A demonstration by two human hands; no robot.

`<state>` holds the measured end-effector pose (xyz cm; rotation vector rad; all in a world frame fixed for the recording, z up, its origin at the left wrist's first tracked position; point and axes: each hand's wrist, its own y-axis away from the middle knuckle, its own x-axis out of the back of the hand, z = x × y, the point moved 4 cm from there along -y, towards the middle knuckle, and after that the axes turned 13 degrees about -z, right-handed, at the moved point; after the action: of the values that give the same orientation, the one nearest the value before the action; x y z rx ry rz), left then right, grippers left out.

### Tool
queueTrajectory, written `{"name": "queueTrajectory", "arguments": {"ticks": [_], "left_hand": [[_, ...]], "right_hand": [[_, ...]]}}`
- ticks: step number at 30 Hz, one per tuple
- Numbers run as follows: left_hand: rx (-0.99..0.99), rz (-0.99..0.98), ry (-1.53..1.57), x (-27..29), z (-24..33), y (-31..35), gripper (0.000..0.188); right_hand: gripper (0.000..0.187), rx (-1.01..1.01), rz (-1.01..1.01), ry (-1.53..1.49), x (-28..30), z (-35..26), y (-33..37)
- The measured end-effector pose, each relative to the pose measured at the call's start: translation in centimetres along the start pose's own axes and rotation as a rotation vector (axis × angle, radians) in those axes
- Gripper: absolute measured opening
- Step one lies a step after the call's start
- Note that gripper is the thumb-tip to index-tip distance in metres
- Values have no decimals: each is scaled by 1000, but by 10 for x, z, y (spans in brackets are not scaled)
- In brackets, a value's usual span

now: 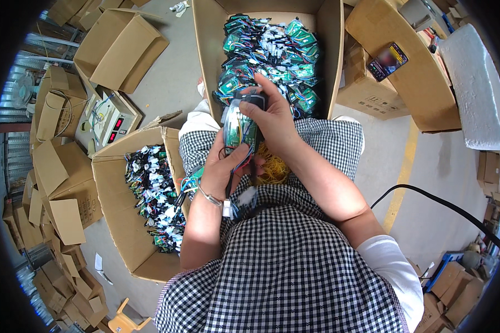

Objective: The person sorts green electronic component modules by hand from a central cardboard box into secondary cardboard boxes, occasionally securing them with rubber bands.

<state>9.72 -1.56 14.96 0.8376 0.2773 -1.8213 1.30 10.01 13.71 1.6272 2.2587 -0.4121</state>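
Between my two hands, above my lap, is a green circuit board bundle (240,129) with coloured wires, seemingly in a clear wrap. My left hand (225,161) grips its lower end, thumb across the front. My right hand (269,114) pinches the dark upper end between thumb and fingers. Loose cables with a white connector (227,208) hang past my left wrist. Yellow ties or strings (273,167) lie bunched on my lap behind the hands. Just beyond, a large cardboard box (204,44) holds many similar wired boards (300,66).
At my left stands another cardboard box (114,205) filled with wired boards. A power supply with red digits (116,127) sits behind it. To the right are a phone (388,61) on a carton, a white foam block (472,83) and a black cable (439,197). A yellow stool (126,319) stands lower left.
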Motion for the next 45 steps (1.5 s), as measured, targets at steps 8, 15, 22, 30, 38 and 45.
{"name": "queueTrajectory", "arguments": {"ticks": [8,15,22,30,38,45], "left_hand": [[-115,189,152,46,4,45,30],[-90,165,226,50,-18,54,34],[-72,154,278,48,-29,42,30],[28,-44,289,31,-33,23,31],[-68,-90,574,36,-19,24,38],[-68,26,324,35,-16,32,26]], "right_hand": [[24,-405,-590,1320,72,99,26],[23,-207,-604,1495,109,121,48],[16,-504,-311,272,66,47,42],[16,-440,-254,140,36,36,44],[10,-785,-756,-244,36,38,73],[55,-217,-719,-389,29,-12,56]]}}
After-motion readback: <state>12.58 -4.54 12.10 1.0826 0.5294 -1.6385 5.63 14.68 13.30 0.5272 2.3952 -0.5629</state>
